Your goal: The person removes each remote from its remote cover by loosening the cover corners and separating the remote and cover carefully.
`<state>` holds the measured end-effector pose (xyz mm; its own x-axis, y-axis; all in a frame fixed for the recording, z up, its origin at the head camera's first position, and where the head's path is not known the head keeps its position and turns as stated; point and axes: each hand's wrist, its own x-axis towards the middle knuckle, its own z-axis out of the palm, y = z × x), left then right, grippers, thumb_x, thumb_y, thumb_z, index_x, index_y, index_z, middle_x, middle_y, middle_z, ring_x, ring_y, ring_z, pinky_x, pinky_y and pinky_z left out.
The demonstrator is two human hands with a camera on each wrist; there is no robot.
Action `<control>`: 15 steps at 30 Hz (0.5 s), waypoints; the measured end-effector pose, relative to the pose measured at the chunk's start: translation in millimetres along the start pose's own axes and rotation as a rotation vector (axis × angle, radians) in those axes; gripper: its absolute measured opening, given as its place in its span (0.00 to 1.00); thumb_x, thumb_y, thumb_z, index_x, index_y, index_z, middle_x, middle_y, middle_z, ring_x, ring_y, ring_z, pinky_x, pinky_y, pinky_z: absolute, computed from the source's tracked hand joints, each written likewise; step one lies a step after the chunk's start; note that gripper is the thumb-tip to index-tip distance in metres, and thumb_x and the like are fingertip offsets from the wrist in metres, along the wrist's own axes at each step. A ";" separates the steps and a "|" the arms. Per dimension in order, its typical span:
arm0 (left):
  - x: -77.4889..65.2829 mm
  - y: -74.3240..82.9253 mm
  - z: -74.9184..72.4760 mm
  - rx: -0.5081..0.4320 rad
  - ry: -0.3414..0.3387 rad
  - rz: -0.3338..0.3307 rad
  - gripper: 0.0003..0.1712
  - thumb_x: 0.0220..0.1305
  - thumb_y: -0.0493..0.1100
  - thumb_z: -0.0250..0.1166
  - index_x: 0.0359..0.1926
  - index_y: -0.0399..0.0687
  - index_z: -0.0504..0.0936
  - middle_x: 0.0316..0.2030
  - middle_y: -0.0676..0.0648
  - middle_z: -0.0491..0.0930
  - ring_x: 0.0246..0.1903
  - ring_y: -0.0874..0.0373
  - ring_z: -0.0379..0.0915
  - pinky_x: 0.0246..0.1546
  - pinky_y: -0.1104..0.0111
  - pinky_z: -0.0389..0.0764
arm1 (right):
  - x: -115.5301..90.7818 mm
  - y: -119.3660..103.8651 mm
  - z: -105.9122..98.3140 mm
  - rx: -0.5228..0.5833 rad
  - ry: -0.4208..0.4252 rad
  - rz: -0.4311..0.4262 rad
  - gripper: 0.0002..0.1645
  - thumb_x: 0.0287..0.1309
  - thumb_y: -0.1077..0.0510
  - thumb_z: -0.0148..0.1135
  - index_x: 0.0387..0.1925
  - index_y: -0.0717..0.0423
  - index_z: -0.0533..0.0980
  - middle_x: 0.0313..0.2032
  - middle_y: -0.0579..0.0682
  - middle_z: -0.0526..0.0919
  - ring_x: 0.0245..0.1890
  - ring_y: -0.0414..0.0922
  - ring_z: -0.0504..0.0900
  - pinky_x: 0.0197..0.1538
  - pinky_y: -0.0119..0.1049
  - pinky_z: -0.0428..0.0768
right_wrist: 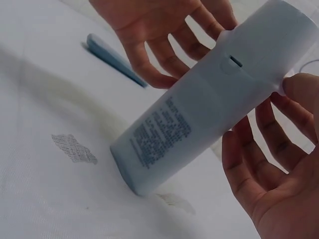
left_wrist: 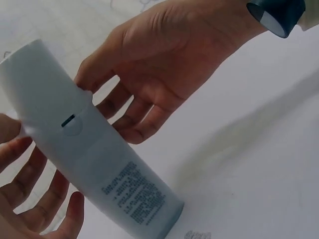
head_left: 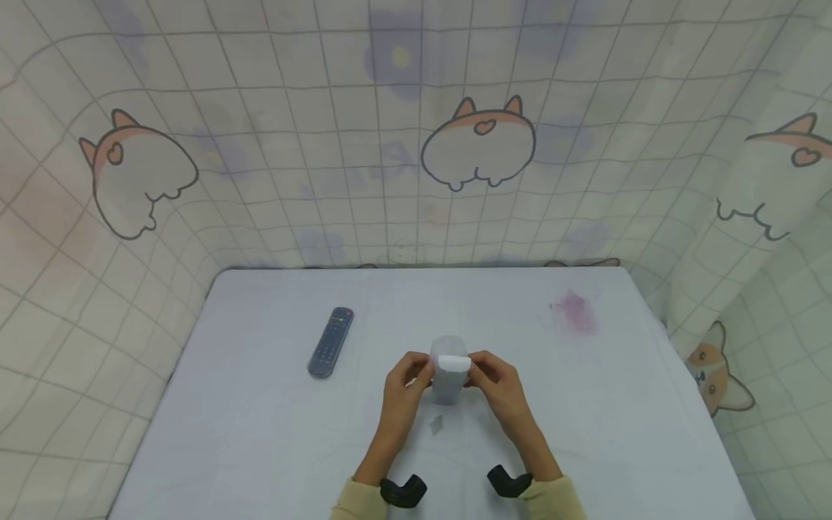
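A white bottle [head_left: 447,388] with a broad white cap [head_left: 453,363] stands between my hands. Lines of small print [right_wrist: 159,130] run down its near face, and a small dark slot sits just under the cap. My left hand [head_left: 404,390] pinches the left side at the cap's lower edge, with the other fingers loosely bent beside the bottle [left_wrist: 107,164]. From the right, my right hand [head_left: 500,386] pinches the opposite side at the same height. Small pale bulges show at both pinching fingertips. Behind the cap, a rounded translucent shape [head_left: 448,344] is partly hidden.
A dark remote control [head_left: 331,342] lies left of the bottle on the white-covered table [head_left: 260,433]. A small grey printed patch [head_left: 437,425] is in front of the bottle. Toward the back right is a pink stain [head_left: 575,312]. A grid-patterned curtain [head_left: 292,180] hangs around the table.
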<state>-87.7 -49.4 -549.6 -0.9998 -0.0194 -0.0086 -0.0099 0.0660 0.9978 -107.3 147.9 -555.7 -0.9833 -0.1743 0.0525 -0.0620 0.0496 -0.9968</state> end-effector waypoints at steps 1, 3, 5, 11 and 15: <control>0.0 0.4 1.0 0.004 0.014 0.004 0.11 0.76 0.53 0.63 0.51 0.55 0.82 0.50 0.49 0.85 0.54 0.54 0.83 0.51 0.71 0.84 | 0.3 0.1 0.7 -0.006 0.005 0.002 0.14 0.73 0.59 0.62 0.51 0.66 0.80 0.43 0.39 0.86 0.41 0.36 0.85 0.45 0.34 0.87; -0.3 0.5 2.8 0.016 0.038 0.006 0.11 0.76 0.52 0.62 0.50 0.54 0.82 0.50 0.49 0.86 0.53 0.55 0.83 0.50 0.71 0.84 | 0.6 0.4 2.2 -0.010 0.015 0.018 0.13 0.72 0.59 0.64 0.51 0.65 0.80 0.43 0.40 0.85 0.41 0.36 0.85 0.45 0.33 0.86; -0.8 0.0 4.4 0.028 0.059 0.005 0.10 0.77 0.51 0.62 0.50 0.54 0.82 0.50 0.49 0.86 0.53 0.55 0.84 0.49 0.72 0.84 | 0.3 0.4 3.9 -0.020 0.025 0.032 0.13 0.71 0.58 0.65 0.50 0.63 0.81 0.43 0.42 0.85 0.40 0.37 0.85 0.45 0.33 0.86; -2.0 -1.8 8.4 0.119 0.139 0.048 0.07 0.76 0.47 0.64 0.49 0.54 0.84 0.44 0.50 0.87 0.43 0.59 0.83 0.41 0.73 0.86 | -1.0 1.0 7.1 -0.051 0.043 0.055 0.12 0.70 0.58 0.66 0.50 0.60 0.82 0.46 0.54 0.86 0.39 0.38 0.85 0.44 0.33 0.86; -3.3 -1.8 8.8 0.192 0.176 0.082 0.06 0.75 0.46 0.65 0.49 0.55 0.85 0.39 0.52 0.87 0.37 0.63 0.79 0.35 0.73 0.84 | -1.2 2.9 7.2 -0.060 0.043 0.056 0.11 0.70 0.58 0.66 0.49 0.59 0.83 0.48 0.56 0.86 0.39 0.38 0.85 0.43 0.34 0.87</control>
<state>-84.5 -40.6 -551.9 -0.9789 -0.1780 0.1002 0.0511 0.2618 0.9638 -105.0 141.1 -559.1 -0.9919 -0.1270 0.0002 -0.0152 0.1169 -0.9930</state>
